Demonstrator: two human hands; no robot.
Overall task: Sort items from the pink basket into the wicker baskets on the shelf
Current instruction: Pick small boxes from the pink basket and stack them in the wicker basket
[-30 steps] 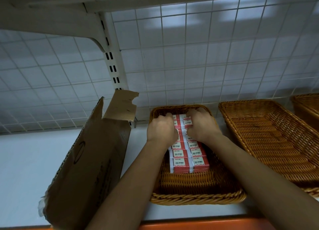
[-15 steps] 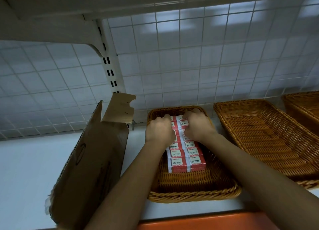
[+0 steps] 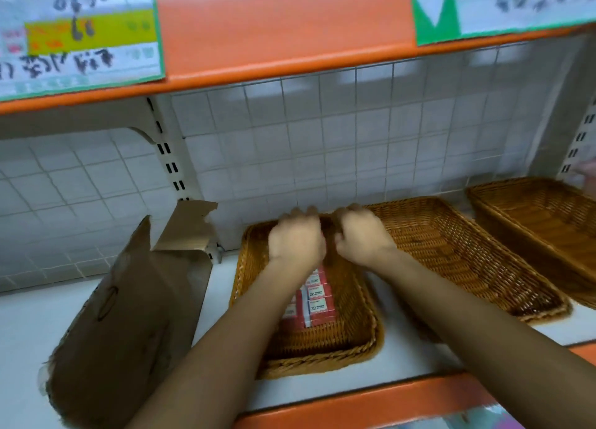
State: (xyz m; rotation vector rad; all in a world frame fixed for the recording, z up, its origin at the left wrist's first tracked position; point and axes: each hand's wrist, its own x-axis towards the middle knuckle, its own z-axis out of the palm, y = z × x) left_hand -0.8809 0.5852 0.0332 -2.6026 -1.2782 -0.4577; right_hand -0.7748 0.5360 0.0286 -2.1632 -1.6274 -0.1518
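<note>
Boxes point(image 3: 317, 303) below left hand point(image 3: 296, 240), right hand point(image 3: 362, 238)

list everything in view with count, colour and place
shelf: one, white with orange edge, below
left basket, middle basket, right basket: three, brown wicker, in a row on shelf
boxes: count hidden by arm, red and white, in left basket
carton: one, brown, torn, left of baskets
labels: two, white, green, yellow, on upper orange edge
left grip: one, bare hand, curled, far end of left basket
right grip: one, bare hand, curled, beside left grip
</note>
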